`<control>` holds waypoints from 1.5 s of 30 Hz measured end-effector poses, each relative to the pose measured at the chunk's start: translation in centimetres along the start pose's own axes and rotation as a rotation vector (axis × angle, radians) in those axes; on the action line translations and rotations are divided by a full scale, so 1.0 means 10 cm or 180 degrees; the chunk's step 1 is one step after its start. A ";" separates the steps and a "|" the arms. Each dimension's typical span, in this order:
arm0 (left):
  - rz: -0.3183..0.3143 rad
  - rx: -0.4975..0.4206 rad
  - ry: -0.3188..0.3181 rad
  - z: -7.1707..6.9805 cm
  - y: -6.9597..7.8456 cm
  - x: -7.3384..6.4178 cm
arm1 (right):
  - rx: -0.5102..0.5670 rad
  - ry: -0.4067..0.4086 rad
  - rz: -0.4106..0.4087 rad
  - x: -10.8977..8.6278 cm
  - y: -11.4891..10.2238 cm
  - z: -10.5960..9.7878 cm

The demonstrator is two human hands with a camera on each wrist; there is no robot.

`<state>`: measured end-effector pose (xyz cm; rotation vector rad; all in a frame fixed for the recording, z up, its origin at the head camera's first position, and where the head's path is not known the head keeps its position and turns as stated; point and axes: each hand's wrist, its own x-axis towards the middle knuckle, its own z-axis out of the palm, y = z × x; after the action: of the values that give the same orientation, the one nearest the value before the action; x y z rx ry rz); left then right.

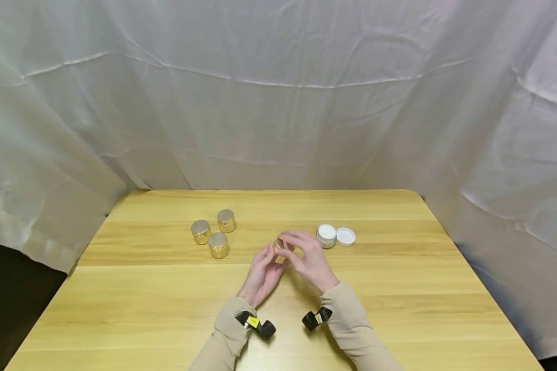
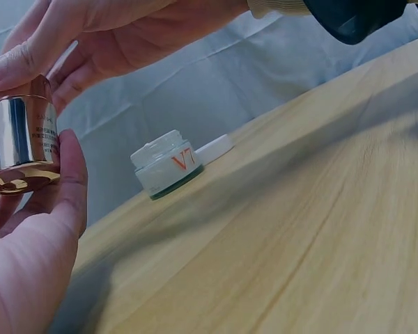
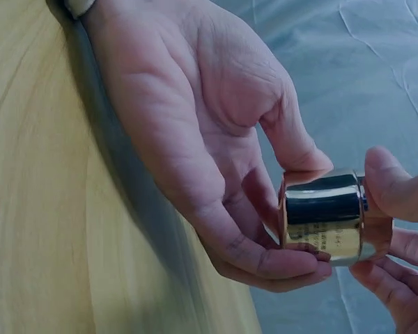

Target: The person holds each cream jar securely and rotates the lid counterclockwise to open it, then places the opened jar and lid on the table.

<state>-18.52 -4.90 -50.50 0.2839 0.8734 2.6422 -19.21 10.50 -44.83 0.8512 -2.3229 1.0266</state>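
Over the middle of the table, both hands hold a shiny gold cosmetic jar [image 3: 320, 216] with small print on its side. My left hand [image 1: 262, 278] grips the jar's body from below, thumb on one side and fingers curled on the other. From the other end, my right hand [image 1: 313, 263] pinches the jar's lid [image 3: 377, 233] between thumb and fingers. The lid sits against the body; whether it is loosened I cannot tell. To the right stands a white cream jar [image 2: 168, 167] with an orange mark, uncapped. Its white lid [image 1: 345, 236] lies right beside it.
Three more capped gold jars stand grouped at the left: a back one [image 1: 226, 220], a left one [image 1: 201, 232] and a front one [image 1: 218, 245]. They rest on a wood-grain table [image 1: 144, 309]. A pale curtain [image 1: 278, 118] hangs behind and along the sides.
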 end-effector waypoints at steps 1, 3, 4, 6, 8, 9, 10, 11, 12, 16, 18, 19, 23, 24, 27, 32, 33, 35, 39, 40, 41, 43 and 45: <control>0.0008 -0.0010 0.0006 0.00 0.00 0.00 | -0.0029 -0.0019 -0.0023 0.00 -0.01 0.01; 0.0022 -0.0023 0.0013 0.00 0.00 0.00 | -0.0081 -0.0037 -0.0072 -0.01 -0.02 0.01; 0.0025 -0.0021 0.0013 0.00 0.00 0.00 | -0.0099 -0.0041 -0.0086 -0.01 -0.02 0.02; 0.0028 -0.0006 0.0015 0.00 -0.01 0.00 | -0.0129 -0.0039 -0.0110 -0.02 -0.03 0.02; 0.0031 0.0016 0.0014 0.00 -0.01 0.00 | -0.0146 -0.0035 -0.0130 -0.03 -0.02 0.02; 0.0032 0.0023 0.0012 0.00 -0.01 0.00 | -0.0150 -0.0037 -0.0136 -0.04 -0.02 0.02; 0.0043 0.0025 0.0009 0.00 -0.01 0.01 | -0.0157 -0.0039 -0.0144 -0.04 -0.02 0.02; 0.0052 0.0031 0.0003 0.00 -0.01 0.01 | -0.0168 -0.0038 -0.0160 -0.04 -0.02 0.02; 0.0066 0.0035 -0.0007 0.00 -0.01 0.01 | -0.0172 -0.0046 -0.0169 -0.04 -0.02 0.02; 0.0103 0.0034 -0.0098 -0.01 -0.02 0.02 | -0.0193 -0.0084 -0.0281 -0.04 -0.01 0.01; 0.0132 0.0033 -0.0124 -0.02 -0.01 0.02 | -0.0171 -0.0122 -0.0304 -0.03 -0.01 0.01; 0.0148 0.0031 -0.0140 -0.02 -0.01 0.01 | -0.0149 -0.0140 -0.0303 -0.03 -0.01 0.01; 0.0191 0.0026 -0.0139 -0.01 -0.01 0.01 | 0.0029 -0.0179 -0.0134 -0.03 -0.02 0.00; 0.0187 0.0029 -0.0141 -0.01 0.00 0.00 | 0.0063 -0.0148 -0.0076 -0.03 -0.02 0.00; 0.0157 0.0015 -0.0135 -0.01 0.00 0.00 | 0.0056 0.0036 0.0118 -0.03 -0.02 -0.01; 0.0117 0.0093 -0.0120 -0.01 0.01 0.02 | -0.0083 0.0286 0.0343 -0.01 -0.02 0.00; 0.0102 0.0108 -0.0104 0.00 0.01 0.02 | -0.0082 0.0281 0.0371 0.00 -0.02 0.00; 0.0081 0.0124 -0.0042 0.00 0.01 0.02 | -0.0059 0.0234 0.0416 0.00 -0.02 0.00; 0.0062 0.0105 0.0005 -0.01 0.00 0.01 | 0.0066 0.0072 0.0461 -0.01 -0.02 -0.02; 0.0073 0.0113 -0.0002 -0.01 -0.01 0.01 | 0.0120 0.0027 0.0463 -0.01 -0.02 -0.03; 0.0081 0.0116 -0.0018 -0.01 -0.01 0.01 | 0.0180 -0.0015 0.0462 -0.01 -0.02 -0.04; 0.0091 0.0133 -0.0048 -0.01 -0.01 0.01 | 0.0293 -0.0078 0.0475 -0.01 -0.01 -0.05; 0.0089 0.0136 -0.0063 0.00 -0.02 0.01 | 0.0348 -0.0090 0.0534 -0.02 -0.02 -0.06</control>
<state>-18.54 -4.74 -50.64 0.3348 0.9269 2.6443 -18.86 10.89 -44.50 0.7245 -2.4132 1.2290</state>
